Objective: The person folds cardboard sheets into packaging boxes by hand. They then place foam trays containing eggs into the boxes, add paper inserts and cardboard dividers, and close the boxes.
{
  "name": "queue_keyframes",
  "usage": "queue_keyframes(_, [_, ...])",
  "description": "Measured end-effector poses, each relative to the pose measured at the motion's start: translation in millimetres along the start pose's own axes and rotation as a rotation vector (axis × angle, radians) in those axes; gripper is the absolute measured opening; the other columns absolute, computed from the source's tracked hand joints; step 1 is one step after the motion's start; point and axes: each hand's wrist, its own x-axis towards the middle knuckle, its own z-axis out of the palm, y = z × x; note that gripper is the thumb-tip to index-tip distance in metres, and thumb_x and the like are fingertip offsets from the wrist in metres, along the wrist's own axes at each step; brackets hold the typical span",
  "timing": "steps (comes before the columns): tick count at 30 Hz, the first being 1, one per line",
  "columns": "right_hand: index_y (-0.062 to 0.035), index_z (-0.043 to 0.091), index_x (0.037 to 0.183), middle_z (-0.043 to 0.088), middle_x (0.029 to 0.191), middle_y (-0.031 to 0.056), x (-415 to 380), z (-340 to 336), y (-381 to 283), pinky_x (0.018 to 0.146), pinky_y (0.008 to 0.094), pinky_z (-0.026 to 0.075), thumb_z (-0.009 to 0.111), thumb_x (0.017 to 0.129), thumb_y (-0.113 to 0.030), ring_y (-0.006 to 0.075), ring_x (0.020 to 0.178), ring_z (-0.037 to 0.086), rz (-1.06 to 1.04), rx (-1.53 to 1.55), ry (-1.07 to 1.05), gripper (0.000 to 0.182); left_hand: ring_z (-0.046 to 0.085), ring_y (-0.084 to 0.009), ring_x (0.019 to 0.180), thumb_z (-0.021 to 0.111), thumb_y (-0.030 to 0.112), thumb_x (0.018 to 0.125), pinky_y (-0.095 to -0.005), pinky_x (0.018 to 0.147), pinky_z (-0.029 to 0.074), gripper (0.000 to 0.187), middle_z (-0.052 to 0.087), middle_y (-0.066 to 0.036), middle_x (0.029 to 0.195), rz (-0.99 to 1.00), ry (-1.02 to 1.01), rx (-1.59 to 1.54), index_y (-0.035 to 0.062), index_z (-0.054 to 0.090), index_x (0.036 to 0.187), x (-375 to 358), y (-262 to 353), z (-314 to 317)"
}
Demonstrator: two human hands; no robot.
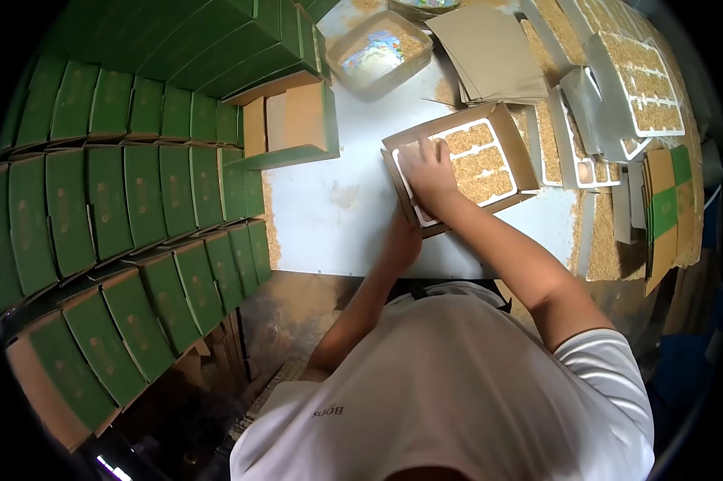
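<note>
An open brown cardboard box sits on the table in front of me. Inside it lies a white-rimmed tray whose compartments hold golden, husk-like filling. My right hand rests over the tray's left end, fingers apart, hiding what is beneath. My left hand grips the box's near left corner from outside. Its fingers are partly hidden and slightly blurred.
Stacked green boxes fill the left side, and an open green box is at the table's edge. Behind are a clear plastic tub and cardboard sheets. Filled trays and flat cardboard stand right.
</note>
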Motion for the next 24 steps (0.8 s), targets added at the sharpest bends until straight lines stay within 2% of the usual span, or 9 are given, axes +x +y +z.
queue_keyframes(6, [-0.0077,0.048,0.143,0.041,0.155,0.0113,-4,4,6,0.120,0.0613,0.018,0.074,0.081,-0.028,0.0393,0.147,0.028,-0.062,0.000,0.002,0.070,0.055,-0.0351,0.123,0.049,-0.002,0.093,-0.0414,0.103,0.044,0.047,0.061,-0.025,0.126,0.055,0.070,0.131,-0.0030,0.043,0.139,-4,12,7])
queue_keyframes(9, [-0.0110,0.048,0.144,0.039,0.154,0.0145,-7,19,7,0.118,0.0566,0.025,0.070,0.084,-0.025,0.0435,0.143,0.032,-0.054,-0.105,0.138,0.066,0.057,-0.0284,0.118,0.053,0.034,0.100,-0.0360,0.098,0.046,0.049,0.063,-0.023,0.125,-0.037,-0.259,0.265,-0.0043,0.055,0.130,12,30,-30])
queue_keyframes(11, [-0.0135,0.060,0.131,0.049,0.147,0.0118,-12,49,6,0.115,0.0518,0.031,0.070,0.081,-0.026,0.0383,0.136,0.042,0.047,0.218,0.284,0.052,0.064,-0.0134,0.087,0.036,0.061,0.104,-0.0288,0.080,0.052,0.070,0.072,-0.010,0.097,-0.391,-0.338,-0.179,-0.0023,0.068,0.109,28,-3,-99])
queue_keyframes(15, [-0.0144,0.074,0.103,0.071,0.116,0.0096,-29,-66,41,0.107,0.0423,0.039,0.069,0.077,-0.021,0.0289,0.112,0.062,-0.027,0.493,-0.204,0.028,0.056,-0.0109,0.062,0.059,0.021,0.101,-0.0248,0.059,0.047,0.025,0.065,-0.003,0.077,-0.138,0.221,-0.043,-0.0021,0.069,0.105,151,25,-146])
queue_keyframes(16, [-0.0136,0.077,0.088,0.069,0.076,0.0114,-37,-40,52,0.068,0.0426,0.054,0.066,0.082,-0.015,0.0313,0.076,0.067,0.034,0.670,0.166,0.012,0.056,-0.0123,0.063,0.063,0.018,0.097,-0.0270,0.062,0.049,0.021,0.067,-0.004,0.078,-0.072,0.228,0.085,-0.0009,0.071,0.104,191,22,-147])
queue_keyframes(17, [-0.0123,0.076,0.089,0.069,0.079,0.0116,-35,-58,63,0.070,0.0422,0.055,0.067,0.083,-0.015,0.0321,0.077,0.067,0.020,0.606,0.226,0.012,0.064,-0.0166,0.069,0.068,0.018,0.092,-0.0313,0.067,0.052,0.022,0.070,-0.008,0.082,0.219,0.288,0.446,0.0007,0.073,0.105,226,29,-144])
queue_keyframes(18, [-0.0111,0.076,0.090,0.070,0.083,0.0117,-37,-95,77,0.072,0.0418,0.055,0.067,0.083,-0.014,0.0329,0.079,0.067,0.007,0.542,0.282,0.012,0.071,-0.0252,0.081,0.072,0.020,0.087,-0.0364,0.076,0.055,0.025,0.074,-0.013,0.089,0.213,0.331,0.569,0.0036,0.075,0.106,273,18,-141])
queue_keyframes(21, [-0.0064,0.075,0.094,0.072,0.092,0.0128,-25,-128,127,0.078,0.0397,0.056,0.069,0.084,-0.012,0.0330,0.087,0.069,0.102,0.689,0.530,0.013,0.067,-0.0334,0.108,0.074,0.031,0.085,-0.0440,0.091,0.053,0.038,0.071,-0.014,0.116,0.004,0.306,1.104,0.0121,0.071,0.118,342,48,-117])
queue_keyframes(24, [-0.0037,0.072,0.110,0.071,0.113,0.0147,11,-132,199,0.094,0.0396,0.052,0.074,0.086,-0.015,0.0331,0.108,0.066,0.244,0.632,0.572,0.027,0.066,-0.0309,0.112,0.081,0.040,0.077,-0.0435,0.092,0.053,0.054,0.070,-0.013,0.120,-0.167,0.333,1.090,0.0137,0.068,0.123,371,24,-111])
